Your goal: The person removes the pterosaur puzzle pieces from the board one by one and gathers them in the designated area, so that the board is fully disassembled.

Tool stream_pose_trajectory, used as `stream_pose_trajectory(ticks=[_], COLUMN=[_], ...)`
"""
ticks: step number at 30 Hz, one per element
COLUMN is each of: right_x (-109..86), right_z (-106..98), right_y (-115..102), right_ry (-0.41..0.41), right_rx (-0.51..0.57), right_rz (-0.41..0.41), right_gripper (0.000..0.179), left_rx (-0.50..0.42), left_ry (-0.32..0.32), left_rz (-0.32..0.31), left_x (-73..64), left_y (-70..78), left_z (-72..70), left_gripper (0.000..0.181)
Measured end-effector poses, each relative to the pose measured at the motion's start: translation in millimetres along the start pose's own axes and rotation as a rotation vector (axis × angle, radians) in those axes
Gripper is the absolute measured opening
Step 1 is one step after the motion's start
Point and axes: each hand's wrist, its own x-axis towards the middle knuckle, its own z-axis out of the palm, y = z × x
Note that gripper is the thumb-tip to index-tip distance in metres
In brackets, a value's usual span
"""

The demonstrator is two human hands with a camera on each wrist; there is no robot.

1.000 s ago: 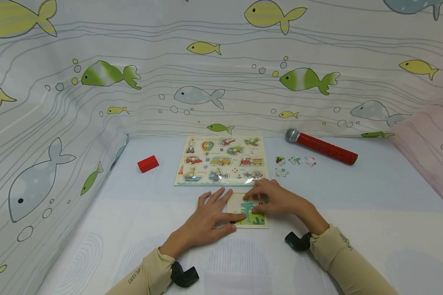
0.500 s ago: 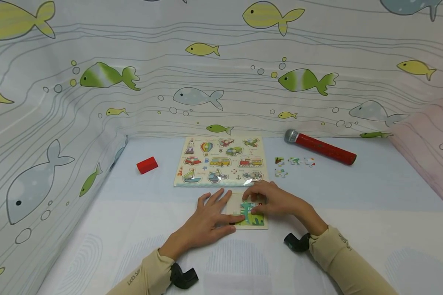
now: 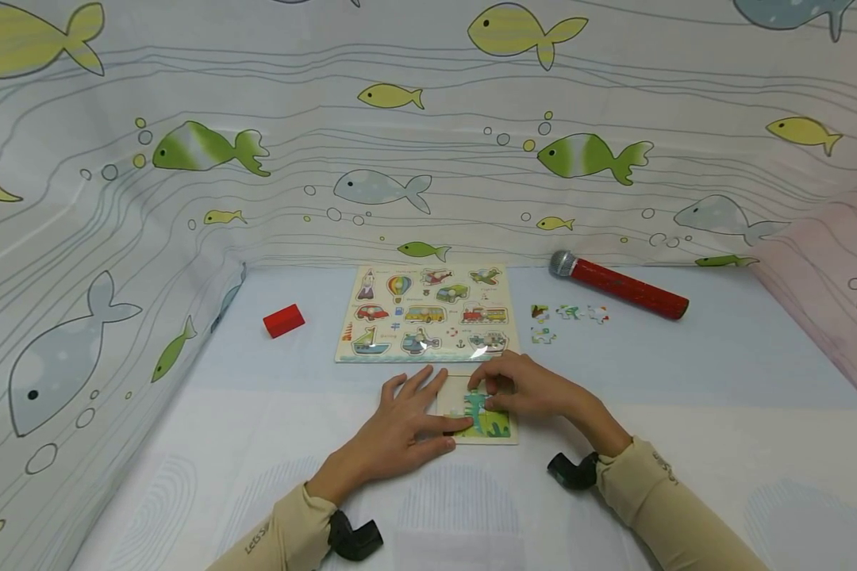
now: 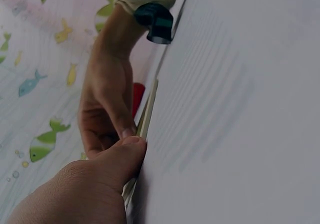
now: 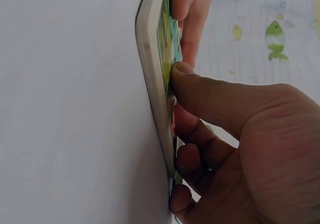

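A small wooden jigsaw board (image 3: 453, 390) lies in front of the person, its lower part filled with green and teal pieces. My left hand (image 3: 403, 434) rests on its left side, fingers spread and fairly straight, index finger touching the picture. Over the board's right half, my right hand (image 3: 532, 387) pinches a teal puzzle piece (image 3: 473, 402) between thumb and curled fingers, against the picture. In the right wrist view the thumb (image 5: 192, 82) presses at the picture surface beside the board edge (image 5: 156, 72); the fingers hide part of it. The left wrist view shows the board nearly edge-on.
Several loose jigsaw pieces (image 3: 542, 335) lie right of a larger vehicle-picture puzzle board (image 3: 346, 351), which sits just behind the small one. A red toy microphone (image 3: 624, 287) lies at the back right, and a red block (image 3: 283, 320) at the left. Fish-printed cloth (image 3: 278, 214) walls the table.
The right thumb and fingers shift very slightly at the teal piece. The left hand stays in place on the board. The whole view drifts a little.
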Motion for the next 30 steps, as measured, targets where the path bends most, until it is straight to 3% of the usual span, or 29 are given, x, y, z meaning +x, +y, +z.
stream_pose_trajectory(ticks=[16, 23, 30], right_x=[1.3, 1.9, 1.9], right_z=[1.2, 2.8, 0.1], right_y=[2.1, 3.6, 0.1], right_ry=[0.019, 0.049, 0.063], right_rx=[0.042, 0.080, 0.165], right_rz=[-0.032, -0.062, -0.009], right_gripper=[0.024, 0.016, 0.009], left_rx=[-0.007, -0.020, -0.025], left_ry=[-0.002, -0.006, -0.006], left_rz=[-0.005, -0.005, -0.011], left_x=[0.1, -0.4, -0.1], left_y=[0.5, 1.7, 1.1], left_z=[0.3, -0.3, -0.9], left_gripper=[0.036, 0.037, 0.037])
